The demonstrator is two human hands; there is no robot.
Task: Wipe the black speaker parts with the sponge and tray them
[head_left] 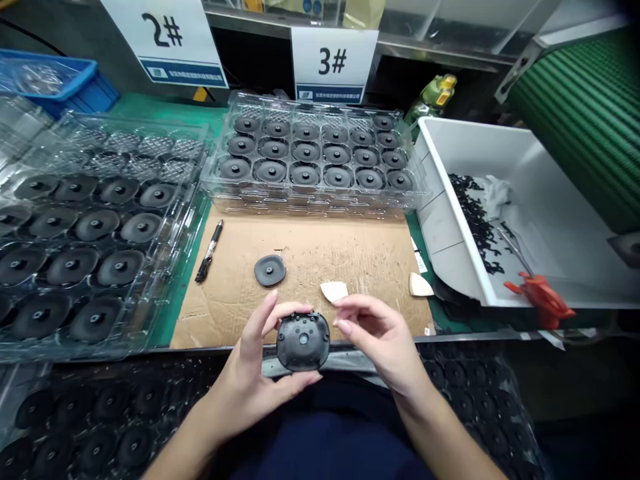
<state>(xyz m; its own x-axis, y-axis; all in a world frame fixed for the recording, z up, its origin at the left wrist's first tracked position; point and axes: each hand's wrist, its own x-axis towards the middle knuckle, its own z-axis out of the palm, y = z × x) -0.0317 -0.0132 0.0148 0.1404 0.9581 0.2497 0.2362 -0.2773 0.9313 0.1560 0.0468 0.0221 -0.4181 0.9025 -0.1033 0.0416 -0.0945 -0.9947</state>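
Note:
My left hand [253,370] is closed around a black rounded plastic housing [303,341], held over the near edge of the bench. My right hand [380,337] is beside the housing on its right, thumb and forefinger pinched together near its top edge; what they pinch, if anything, is too small to make out. A loose black round disc [270,270] lies on the brown cardboard mat [350,257] just beyond my hands. A small white wedge-shaped piece [334,291] lies on the mat close to my right fingertips.
A clear tray [310,200] of black discs stands behind the mat, another clear tray [165,293] at left. A black pen [209,251] lies on the mat's left edge. A white bin [450,220] at right holds small black parts and red-handled tongs [540,297]. Signs 2# and 3# stand at back.

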